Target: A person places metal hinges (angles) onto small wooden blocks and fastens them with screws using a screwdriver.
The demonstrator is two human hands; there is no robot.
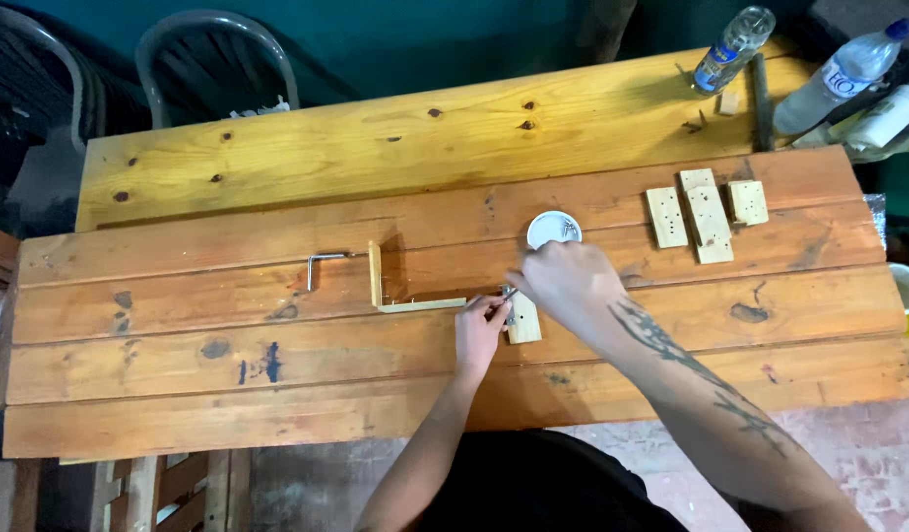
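At the centre of the frame the left hand [481, 333] and the right hand [570, 283] meet over a small wooden block [524, 324] lying on the bench [179, 374]; the left hand's fingers are pressed together against the block's left edge, and the right hand's fingers pinch a small metal piece [509, 294] just above the block, too small to tell what kind. Just left of the hands lies an L-shaped wooden frame [395, 296], its long arm touching the left hand's fingertips; further left rests a bent metal hex key [322, 264]. Just above the right hand sits a small white dish [553, 229] holding a few metal bits. In the upper right of the frame three drilled wooden pieces [708, 212] lie side by side; beyond them, at the top right corner, lie two clear plastic bottles [735, 44].
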